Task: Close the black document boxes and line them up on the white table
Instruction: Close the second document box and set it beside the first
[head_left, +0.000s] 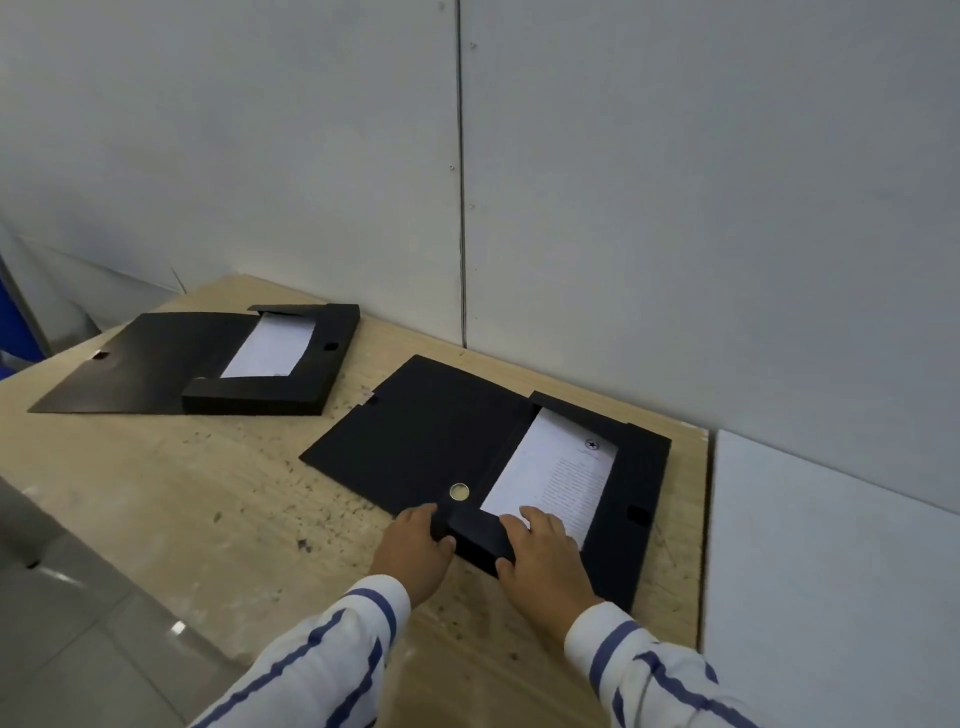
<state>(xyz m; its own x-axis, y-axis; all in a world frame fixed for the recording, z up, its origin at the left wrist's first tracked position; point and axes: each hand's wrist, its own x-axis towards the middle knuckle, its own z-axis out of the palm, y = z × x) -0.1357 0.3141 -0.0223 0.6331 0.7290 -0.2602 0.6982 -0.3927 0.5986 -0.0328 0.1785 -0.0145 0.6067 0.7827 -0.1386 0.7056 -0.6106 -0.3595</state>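
Two black document boxes lie open on a speckled wooden table (156, 493). The near box (639, 483) holds a printed sheet (558, 473), and its lid (415, 436) is spread flat to the left. My left hand (415, 545) grips the box's near left corner beside a round metal ring (459, 491). My right hand (540, 556) rests on the near edge flap, fingers touching the sheet. The far box (291, 387) sits at the back left, lid (140, 364) open flat, with white paper (270, 345) inside.
A grey panelled wall (623, 182) runs behind both boxes. The white table (831, 571) adjoins the wooden one on the right. Grey floor tiles (67, 634) show at lower left, and something blue (15, 322) stands at the far left edge.
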